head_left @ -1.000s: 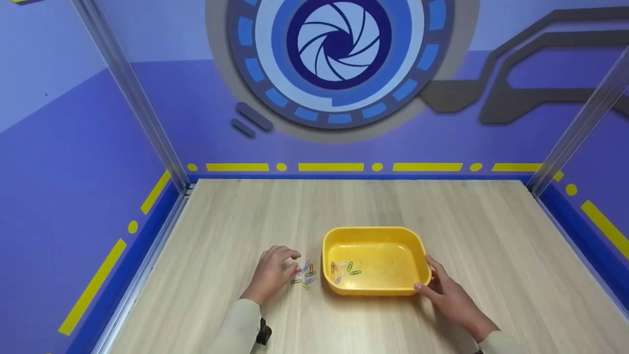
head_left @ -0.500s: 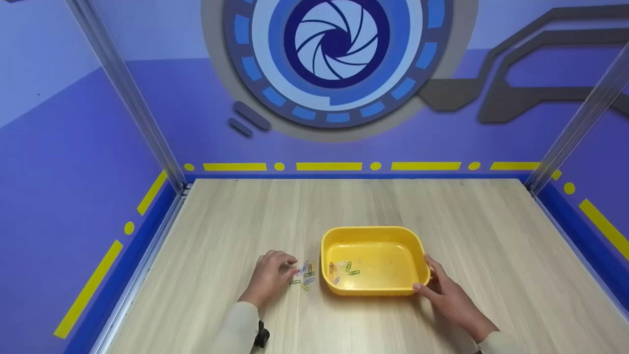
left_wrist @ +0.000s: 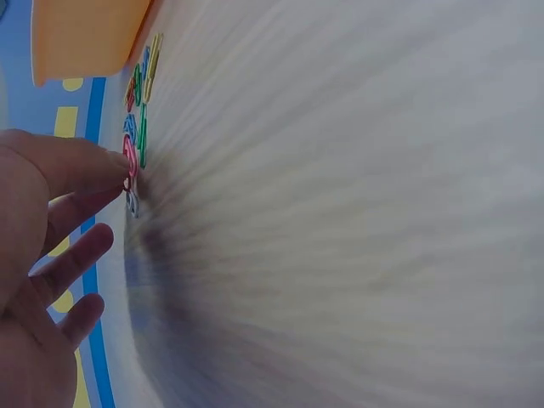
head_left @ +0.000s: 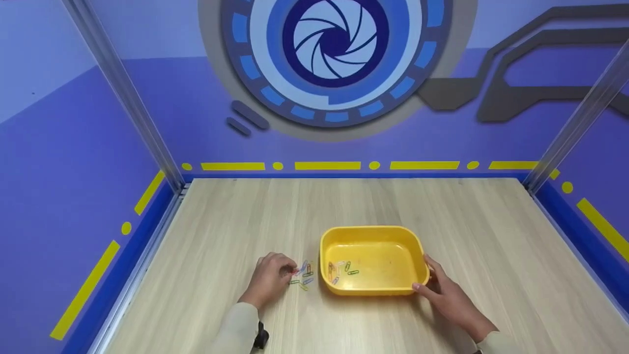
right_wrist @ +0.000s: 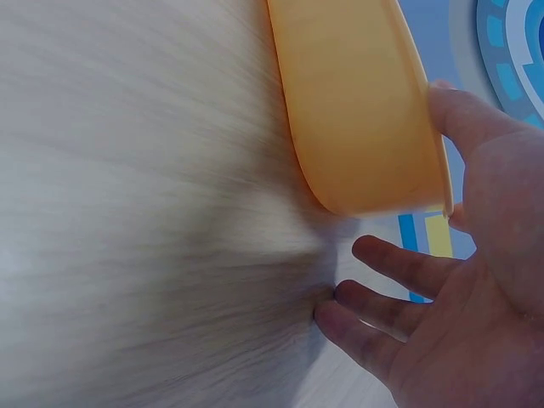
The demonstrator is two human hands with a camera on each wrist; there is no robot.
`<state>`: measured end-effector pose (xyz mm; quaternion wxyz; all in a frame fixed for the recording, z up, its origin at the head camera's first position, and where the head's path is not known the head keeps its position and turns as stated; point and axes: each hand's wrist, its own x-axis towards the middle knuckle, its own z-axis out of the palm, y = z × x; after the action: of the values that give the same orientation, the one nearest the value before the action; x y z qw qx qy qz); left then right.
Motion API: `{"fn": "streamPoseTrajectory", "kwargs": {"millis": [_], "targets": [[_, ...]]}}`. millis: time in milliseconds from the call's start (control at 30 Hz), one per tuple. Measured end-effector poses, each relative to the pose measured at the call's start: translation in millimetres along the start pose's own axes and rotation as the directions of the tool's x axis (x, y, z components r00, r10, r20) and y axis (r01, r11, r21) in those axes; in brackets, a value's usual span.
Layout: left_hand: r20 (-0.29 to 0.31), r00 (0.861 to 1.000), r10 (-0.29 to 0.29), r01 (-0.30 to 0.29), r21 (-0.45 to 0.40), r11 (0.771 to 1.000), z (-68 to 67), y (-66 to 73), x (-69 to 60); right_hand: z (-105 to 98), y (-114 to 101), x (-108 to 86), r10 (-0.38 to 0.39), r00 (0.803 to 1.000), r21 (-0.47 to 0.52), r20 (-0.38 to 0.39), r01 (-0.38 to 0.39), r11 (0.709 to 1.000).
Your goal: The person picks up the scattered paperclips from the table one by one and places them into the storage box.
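Note:
My left hand (head_left: 269, 278) is at the left edge of a small pile of coloured paper clips (head_left: 308, 281). In the left wrist view its thumb and forefinger pinch a pink paper clip (left_wrist: 129, 153), the other fingers spread apart. Blue, green, red and yellow clips lie close by on the table. Right of the pile stands a yellow plastic bin (head_left: 388, 265), with several clips (head_left: 353, 272) lying in its left part. My right hand (head_left: 449, 295) holds the bin's right end, thumb on the rim; in the right wrist view three fingers (right_wrist: 408, 268) extend below, off the bin.
The wooden table (head_left: 255, 211) carries the pile and the bin. Blue-purple printed panels (head_left: 236, 142) rise at the back and both sides, with metal posts (head_left: 132, 103) at the corners.
My left thumb and forefinger have drawn together at the pink clip at the pile's left edge. My right hand stays on the bin. The head view has shifted very slightly.

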<state>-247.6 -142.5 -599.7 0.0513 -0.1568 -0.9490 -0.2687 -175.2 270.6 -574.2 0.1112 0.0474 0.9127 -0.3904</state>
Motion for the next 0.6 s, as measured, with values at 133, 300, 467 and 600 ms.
{"fn": "streamPoseTrajectory", "kwargs": {"millis": [133, 300, 467, 600], "targets": [[-0.002, 1.000, -0.007, 0.007, 0.000, 1.000, 1.4, -1.0, 0.9, 0.1, -0.3, 0.6, 0.006, 1.000, -0.004, -0.001, -0.006, 1.000], [-0.011, 1.000, 0.000, 0.000, 0.002, 1.000, 2.9, -1.4, 1.7, 0.7, -0.7, 0.0, 0.003, 1.000, -0.003, -0.005, -0.003, 1.000], [-0.036, 0.999, 0.026, -0.025, 0.012, 1.000, 3.7, -0.5, 2.2, 0.9, -1.1, -1.1, 0.006, 1.000, -0.005, -0.001, -0.006, 1.000], [-0.054, 0.998, 0.034, -0.033, 0.021, 0.999, 5.1, 0.2, 3.8, 1.0, -0.7, -0.4, 0.014, 1.000, 0.000, 0.005, -0.014, 1.000]]}}
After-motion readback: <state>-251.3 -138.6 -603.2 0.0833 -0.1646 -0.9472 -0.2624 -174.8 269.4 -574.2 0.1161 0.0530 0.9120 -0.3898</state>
